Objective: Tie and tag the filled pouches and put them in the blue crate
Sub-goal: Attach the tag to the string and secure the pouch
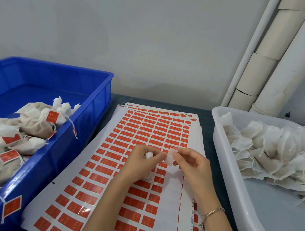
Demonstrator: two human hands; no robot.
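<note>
A filled pouch [149, 155] is gripped in the curled left hand [140, 159] above the sticker sheets [145, 130], and a small white tag [169, 157] is pinched by the right hand [191, 166] just beside it. The blue crate [92, 105] of tagged pouches [35, 122] stands left of the sheets, and a white tub [225, 168] of untagged pouches [274, 156] is set to their right.
</note>
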